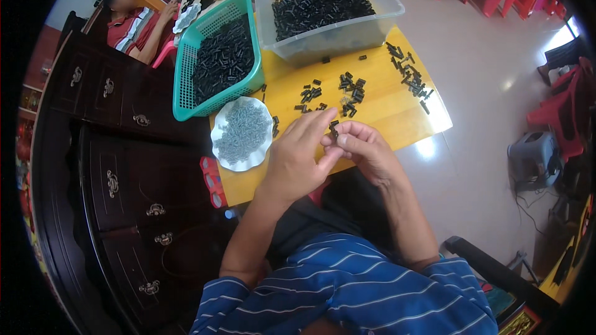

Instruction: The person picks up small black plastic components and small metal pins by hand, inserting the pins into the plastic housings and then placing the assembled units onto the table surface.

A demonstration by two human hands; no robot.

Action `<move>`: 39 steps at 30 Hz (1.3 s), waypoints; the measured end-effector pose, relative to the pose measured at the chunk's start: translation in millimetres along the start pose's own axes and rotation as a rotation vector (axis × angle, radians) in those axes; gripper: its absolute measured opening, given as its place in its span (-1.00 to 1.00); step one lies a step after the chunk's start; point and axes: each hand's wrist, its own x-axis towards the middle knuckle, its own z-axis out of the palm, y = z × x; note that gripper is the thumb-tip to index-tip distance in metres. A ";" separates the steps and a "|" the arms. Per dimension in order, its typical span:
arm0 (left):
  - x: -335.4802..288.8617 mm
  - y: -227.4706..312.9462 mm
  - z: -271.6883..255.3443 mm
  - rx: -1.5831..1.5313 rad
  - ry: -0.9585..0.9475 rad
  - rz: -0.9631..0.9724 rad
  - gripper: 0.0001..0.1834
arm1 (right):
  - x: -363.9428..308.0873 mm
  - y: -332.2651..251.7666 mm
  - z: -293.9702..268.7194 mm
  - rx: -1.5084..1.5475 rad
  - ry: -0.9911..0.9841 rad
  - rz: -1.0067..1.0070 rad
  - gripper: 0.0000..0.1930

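Between the thumb and fingers of my right hand is a small black plastic piece, held upright above the table's near edge. My left hand is beside it, fingers stretched out and thumb apart, its thumb tip close to the right fingertips. Whether the left thumb touches the piece I cannot tell. Just beyond my hands lie loose black pieces in small piles. To the left of my left hand, a white scalloped plate holds many tiny silvery metal parts.
Behind the plate stands a green basket of black pieces, next to a translucent bin full of them. More black parts line the yellow table's right side. A dark drawer cabinet flanks the left; a person sits beyond.
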 end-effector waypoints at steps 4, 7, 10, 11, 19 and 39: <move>-3.8 -12.9 12.2 0.104 0.043 0.101 -0.48 | 0.2 1.0 1.4 0.007 -0.027 -0.006 -0.80; -4.4 -13.6 17.7 0.071 0.036 0.091 -0.53 | -1.1 1.1 0.9 0.005 -0.008 -0.022 -0.78; -2.5 -9.3 18.9 0.019 0.030 0.064 -0.57 | -1.4 1.7 -1.4 0.046 0.009 -0.020 -0.76; -2.0 -8.2 16.8 0.009 0.018 0.054 -0.57 | -1.2 1.8 -2.0 0.045 0.014 -0.003 -0.75; -2.9 -13.7 23.3 -0.005 0.003 0.056 -0.57 | 3.7 2.6 -7.8 0.028 0.007 0.014 -0.76; -7.8 -17.9 14.0 0.039 0.020 0.198 -0.64 | -3.3 7.6 -7.6 -0.093 0.065 -0.033 -0.82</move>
